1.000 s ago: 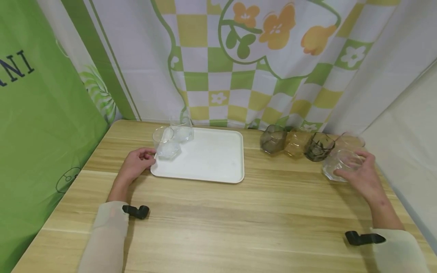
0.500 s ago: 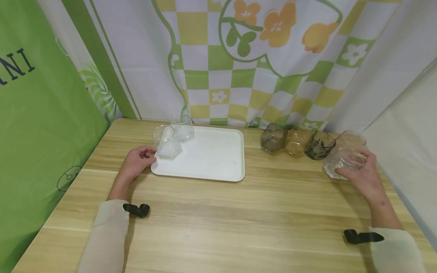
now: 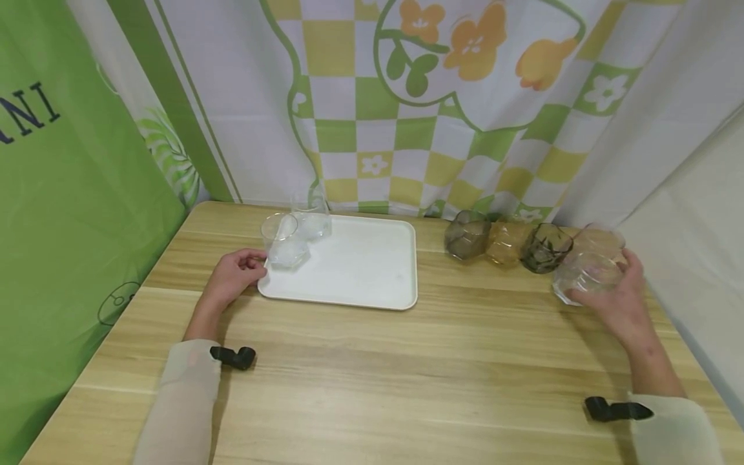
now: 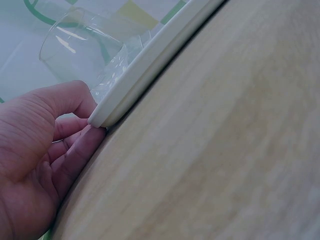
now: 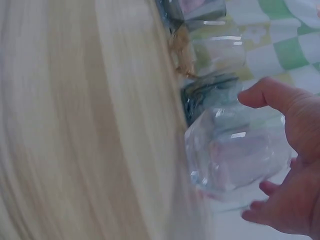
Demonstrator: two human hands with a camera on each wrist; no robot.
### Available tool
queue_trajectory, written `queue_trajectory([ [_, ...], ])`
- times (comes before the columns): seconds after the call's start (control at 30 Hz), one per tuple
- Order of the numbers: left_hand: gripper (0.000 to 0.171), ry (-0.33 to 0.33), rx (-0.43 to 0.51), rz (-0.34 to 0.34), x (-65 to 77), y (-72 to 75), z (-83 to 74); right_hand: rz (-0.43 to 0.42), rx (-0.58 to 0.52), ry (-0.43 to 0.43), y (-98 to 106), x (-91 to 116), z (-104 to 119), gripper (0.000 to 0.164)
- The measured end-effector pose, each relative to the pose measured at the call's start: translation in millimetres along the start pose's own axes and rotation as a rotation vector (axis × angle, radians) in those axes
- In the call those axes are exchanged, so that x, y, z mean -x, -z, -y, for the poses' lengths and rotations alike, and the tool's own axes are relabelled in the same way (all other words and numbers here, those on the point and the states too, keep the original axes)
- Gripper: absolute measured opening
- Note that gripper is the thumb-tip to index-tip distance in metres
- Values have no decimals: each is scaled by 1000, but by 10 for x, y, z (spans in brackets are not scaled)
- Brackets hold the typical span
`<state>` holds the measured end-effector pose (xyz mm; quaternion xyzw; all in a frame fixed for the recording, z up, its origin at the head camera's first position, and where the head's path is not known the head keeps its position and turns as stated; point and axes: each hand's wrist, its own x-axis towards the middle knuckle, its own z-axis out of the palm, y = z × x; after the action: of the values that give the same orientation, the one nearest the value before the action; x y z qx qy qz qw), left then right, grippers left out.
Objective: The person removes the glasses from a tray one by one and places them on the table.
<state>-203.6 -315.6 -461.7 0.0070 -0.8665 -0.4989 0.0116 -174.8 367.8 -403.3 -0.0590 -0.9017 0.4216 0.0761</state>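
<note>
My left hand [image 3: 234,276] pinches the left edge of a white tray [image 3: 354,287], with the thumb on one side of the rim and fingers on the other in the left wrist view. Two clear glasses, a front one [image 3: 289,253] and a rear one [image 3: 314,225], stand on the tray's left part. At the table's right side, my right hand [image 3: 624,303] is spread around a clear faceted glass [image 3: 587,281] that stands on the table. In the right wrist view, the thumb [image 5: 260,95] looks slightly apart from this glass, and the other fingers are on its opposite side.
Along the back right stand a grey-brown glass [image 3: 466,236], an amber glass [image 3: 504,244], a dark patterned glass [image 3: 546,248] and a pinkish glass [image 3: 601,237], closely side by side. A patterned curtain [image 3: 378,142] hangs behind the wooden table [image 3: 372,374].
The right hand's fingers have spread wider around the clear glass, which stays in about the same spot. My left hand and the tray have not visibly moved.
</note>
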Motion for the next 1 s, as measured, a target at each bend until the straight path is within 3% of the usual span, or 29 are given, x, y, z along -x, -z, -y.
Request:
queue_trajectory([
  [0.17, 36, 1, 15, 3, -2, 0, 6, -88, 23, 38, -41, 75, 195, 112],
  [0.53, 36, 12, 19, -1, -8, -18, -3, -104, 2, 126, -188, 234, 621, 99],
  [0.7, 36, 16, 23, 6, -11, -25, -13, -82, -7, 148, -221, 249, 704, 99],
  [1.0, 36, 4, 23, 3, -12, -5, 6, 32, -22, 306, -497, 229, 972, 87],
])
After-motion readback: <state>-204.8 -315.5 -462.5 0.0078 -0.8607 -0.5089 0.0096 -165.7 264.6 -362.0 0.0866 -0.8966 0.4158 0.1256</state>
